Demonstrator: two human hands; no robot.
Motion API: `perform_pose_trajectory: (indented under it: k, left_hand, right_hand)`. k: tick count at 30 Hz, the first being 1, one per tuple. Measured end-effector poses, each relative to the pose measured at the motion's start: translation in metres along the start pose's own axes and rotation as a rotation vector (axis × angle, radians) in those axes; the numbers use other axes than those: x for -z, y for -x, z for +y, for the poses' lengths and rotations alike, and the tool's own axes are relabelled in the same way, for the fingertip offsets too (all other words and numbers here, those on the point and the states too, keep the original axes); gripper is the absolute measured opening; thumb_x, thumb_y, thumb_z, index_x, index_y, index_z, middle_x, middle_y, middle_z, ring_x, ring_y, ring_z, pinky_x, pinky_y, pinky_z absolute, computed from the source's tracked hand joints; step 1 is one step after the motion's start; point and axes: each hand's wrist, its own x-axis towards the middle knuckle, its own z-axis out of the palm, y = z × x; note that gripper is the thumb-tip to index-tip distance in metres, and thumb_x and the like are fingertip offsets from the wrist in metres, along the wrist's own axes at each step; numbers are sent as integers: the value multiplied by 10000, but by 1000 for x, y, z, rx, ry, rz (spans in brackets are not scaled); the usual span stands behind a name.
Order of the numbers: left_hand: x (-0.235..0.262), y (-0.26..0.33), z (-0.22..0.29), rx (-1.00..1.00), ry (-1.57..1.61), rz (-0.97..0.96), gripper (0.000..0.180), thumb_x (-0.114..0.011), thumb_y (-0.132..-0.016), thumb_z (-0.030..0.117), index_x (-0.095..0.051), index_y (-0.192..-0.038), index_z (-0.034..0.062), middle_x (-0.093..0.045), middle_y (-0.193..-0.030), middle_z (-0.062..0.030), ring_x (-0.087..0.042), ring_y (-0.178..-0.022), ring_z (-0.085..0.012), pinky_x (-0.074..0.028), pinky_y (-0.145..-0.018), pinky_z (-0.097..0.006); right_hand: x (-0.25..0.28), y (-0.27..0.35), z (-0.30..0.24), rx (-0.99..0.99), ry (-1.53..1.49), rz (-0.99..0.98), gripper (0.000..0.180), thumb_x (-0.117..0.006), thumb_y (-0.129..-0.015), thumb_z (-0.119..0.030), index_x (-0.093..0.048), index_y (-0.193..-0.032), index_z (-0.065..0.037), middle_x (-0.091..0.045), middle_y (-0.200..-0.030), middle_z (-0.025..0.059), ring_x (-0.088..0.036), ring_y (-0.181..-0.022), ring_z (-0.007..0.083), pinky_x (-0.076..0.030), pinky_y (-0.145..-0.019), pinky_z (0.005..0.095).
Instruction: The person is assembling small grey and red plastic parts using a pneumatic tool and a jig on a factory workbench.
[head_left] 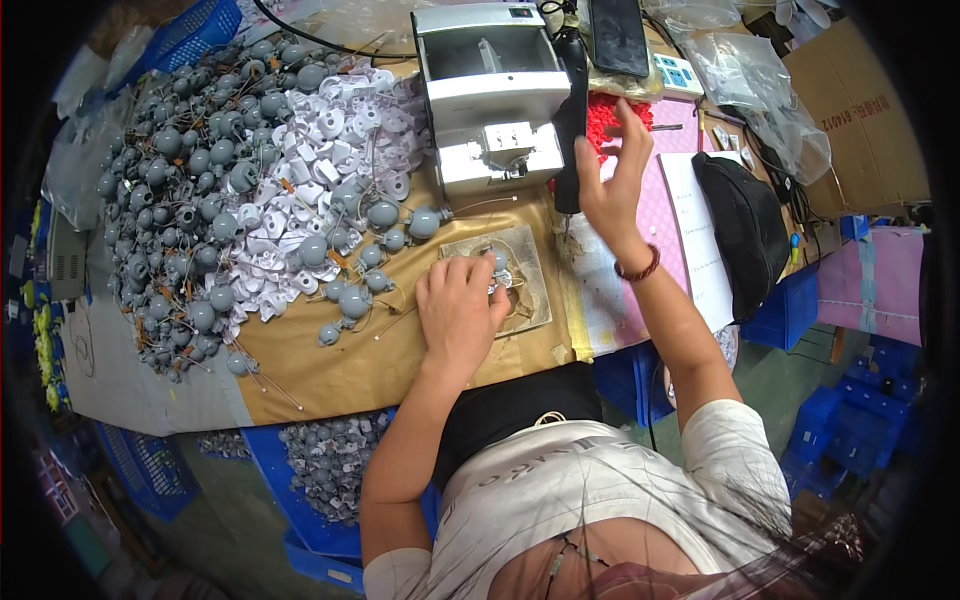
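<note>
My left hand [460,308] lies on a pale square block [540,307] with a hollowed middle. Its fingers curl and press on a small grey round plastic part [497,262] that sits in the hollow. Some of that part is hidden beneath the fingertips. Off to the right, my right hand [615,185] is raised with its fingers apart and nothing in them. It is beside a black upright electric screwdriver [570,130] and just in front of a heap of small red pieces [600,118].
A silver machine [500,100] stands at the back middle. Grey ball-shaped parts [190,180] and white plastic pieces [320,140] are heaped on the left. At right lie a black pouch [745,220], a paper sheet [695,235] and a phone [618,38]. A cardboard box [860,110] stands beyond.
</note>
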Motion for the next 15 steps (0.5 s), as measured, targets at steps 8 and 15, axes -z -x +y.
perform_pose_trajectory:
  k: [8, 15]
  left_hand:
    - [-9, 3, 0, 28, 27, 24, 362, -733, -776, 169, -648, -1123, 110, -595, -1008, -38, -552, -1019, -255, -421, -865, -430]
    - [-8, 4, 0, 60, 51, 8, 378, -730, -765, 159, -650, -1132, 110, -604, -1010, -46, -556, -1038, -264, -417, -872, -425]
  right_hand:
    - [0, -12, 21, -315, -386, -149, 627, -779, -860, -93, -425, -1370, -8, -597, -1136, 72, -620, -943, 136, -524, -799, 267]
    - [21, -83, -78, -146, -1027, -199, 539, -567, -883, 146, -375, -1374, 37, -606, -776, 85, -629, -684, 188, -559, -719, 387]
